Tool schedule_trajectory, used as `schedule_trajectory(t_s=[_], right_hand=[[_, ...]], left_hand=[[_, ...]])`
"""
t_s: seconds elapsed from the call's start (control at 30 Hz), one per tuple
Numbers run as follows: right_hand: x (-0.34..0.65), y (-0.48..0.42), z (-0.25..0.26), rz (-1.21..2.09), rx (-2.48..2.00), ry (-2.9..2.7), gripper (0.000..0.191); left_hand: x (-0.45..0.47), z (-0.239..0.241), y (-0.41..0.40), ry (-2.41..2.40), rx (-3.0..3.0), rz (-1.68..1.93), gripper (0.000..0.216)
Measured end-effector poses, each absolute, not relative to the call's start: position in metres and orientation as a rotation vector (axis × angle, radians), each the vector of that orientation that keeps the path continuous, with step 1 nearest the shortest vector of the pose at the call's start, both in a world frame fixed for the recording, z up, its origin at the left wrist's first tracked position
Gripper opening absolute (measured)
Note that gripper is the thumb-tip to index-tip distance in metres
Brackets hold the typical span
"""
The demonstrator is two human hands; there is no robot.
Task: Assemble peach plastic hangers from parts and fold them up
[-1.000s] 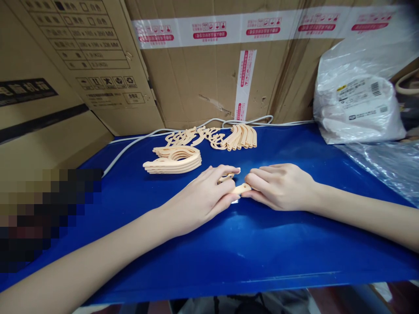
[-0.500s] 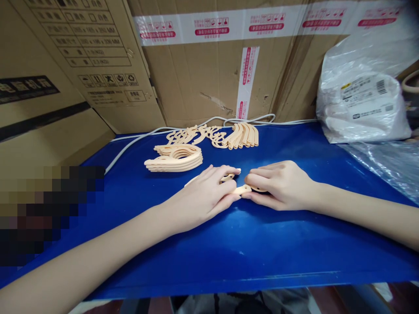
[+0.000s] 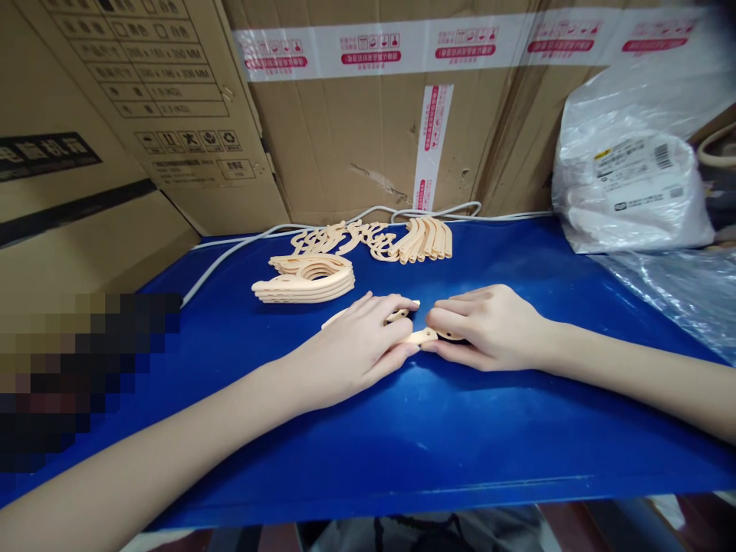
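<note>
Low over the blue tabletop, my left hand (image 3: pixel 362 337) is closed on a cream plastic folding-hanger piece (image 3: pixel 422 336), whose end with a small hole sticks out past the thumb. Most of that piece is under my palm. Close by on the right, my right hand (image 3: pixel 488 330) pinches a second cream hanger piece (image 3: pixel 449 335), largely covered by its fingers. The two pieces meet or nearly meet between my fingertips; whether they are joined I cannot tell. Beyond my left hand lies a neat stack of folded cream hangers (image 3: pixel 304 290).
Loose cream hook-shaped pieces (image 3: pixel 322 239) and a row of curved cream arms (image 3: pixel 425 239) lie at the back of the blue table (image 3: pixel 368 452). A white cable (image 3: pixel 230 249) runs behind them along the cardboard boxes (image 3: pixel 356 146). A white plastic bag (image 3: pixel 632 184) sits back right.
Both hands keep the same grip on the hanger pieces. The whole view has shifted very slightly; little else differs.
</note>
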State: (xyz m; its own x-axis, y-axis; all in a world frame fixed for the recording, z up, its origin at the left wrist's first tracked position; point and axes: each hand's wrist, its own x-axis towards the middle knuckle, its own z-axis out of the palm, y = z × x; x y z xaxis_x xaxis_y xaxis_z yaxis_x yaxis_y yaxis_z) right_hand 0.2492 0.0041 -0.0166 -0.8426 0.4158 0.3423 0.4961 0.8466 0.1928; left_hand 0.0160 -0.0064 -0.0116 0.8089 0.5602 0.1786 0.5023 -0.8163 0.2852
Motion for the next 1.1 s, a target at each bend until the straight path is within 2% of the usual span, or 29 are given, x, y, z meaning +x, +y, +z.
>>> schedule_trajectory(t_s=[0.43,0.83,1.1], right_hand=[[0.2479,0.0070,-0.0191,-0.301,-0.642,-2.751,0.035],[0.2484,0.0043,-0.0160,-0.349,-0.569,-2.772,0.032],[0.2472,0.0021,-0.0162,-0.512,-0.523,-2.762,0.033]], left_hand=[[0.0140,-0.0114,-0.0061,0.821,2.819,0.363,0.027],[0.0121,-0.0092,-0.0055,0.897,2.643,0.380,0.028],[0.0106,-0.0081,-0.0044,0.916,2.616,0.351,0.026]])
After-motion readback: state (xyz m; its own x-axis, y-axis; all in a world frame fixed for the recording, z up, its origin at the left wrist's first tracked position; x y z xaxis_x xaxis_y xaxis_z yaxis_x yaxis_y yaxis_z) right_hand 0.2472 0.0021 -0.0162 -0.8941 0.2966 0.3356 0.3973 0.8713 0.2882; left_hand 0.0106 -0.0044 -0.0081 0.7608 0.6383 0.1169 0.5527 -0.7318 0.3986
